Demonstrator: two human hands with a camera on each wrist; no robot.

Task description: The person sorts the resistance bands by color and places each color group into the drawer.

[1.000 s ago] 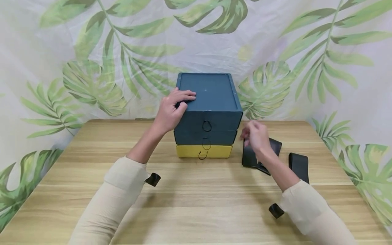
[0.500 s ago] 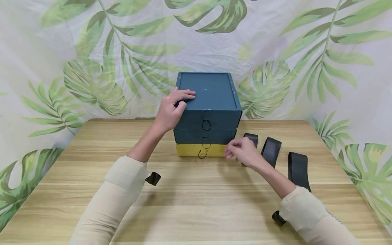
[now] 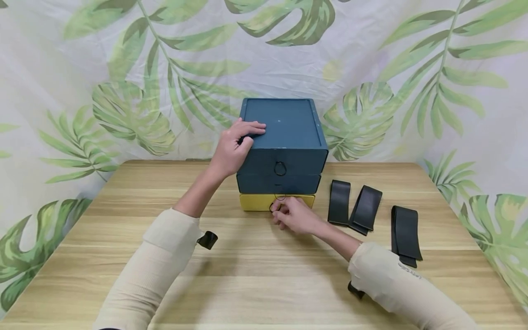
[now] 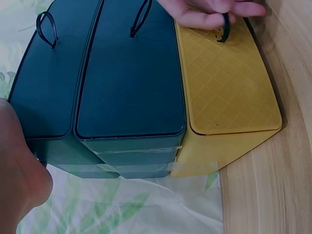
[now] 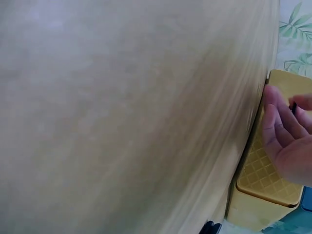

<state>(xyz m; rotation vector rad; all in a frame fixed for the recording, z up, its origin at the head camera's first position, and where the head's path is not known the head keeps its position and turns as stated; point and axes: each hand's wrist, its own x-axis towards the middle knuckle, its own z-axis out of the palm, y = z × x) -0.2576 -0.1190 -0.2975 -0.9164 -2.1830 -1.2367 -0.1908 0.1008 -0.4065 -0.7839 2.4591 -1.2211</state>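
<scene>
A stack of drawers stands at the back of the table in the head view, with two dark blue drawers (image 3: pixel 264 184) over a yellow drawer (image 3: pixel 252 203). Each front has a black loop pull. My left hand (image 3: pixel 232 149) rests on the left edge of the blue top (image 3: pixel 284 121), fingers lying over it. At the yellow front, my right hand (image 3: pixel 296 216) pinches the black loop (image 4: pixel 225 28) between thumb and finger. The right wrist view shows the right hand (image 5: pixel 292 141) close against the patterned yellow face (image 5: pixel 261 175). The yellow drawer looks closed.
Right of the stack lie three folded black strips: one strip (image 3: pixel 340 201) nearest the drawers, another strip (image 3: pixel 367 207) beside it, and a third strip (image 3: pixel 406 233) farther right. A leaf-print cloth (image 3: pixel 198 68) hangs behind the wooden table (image 3: pixel 255 284).
My right hand has moved left from above the black strips to the yellow drawer's loop and now pinches it. My left hand has stayed on the blue top.
</scene>
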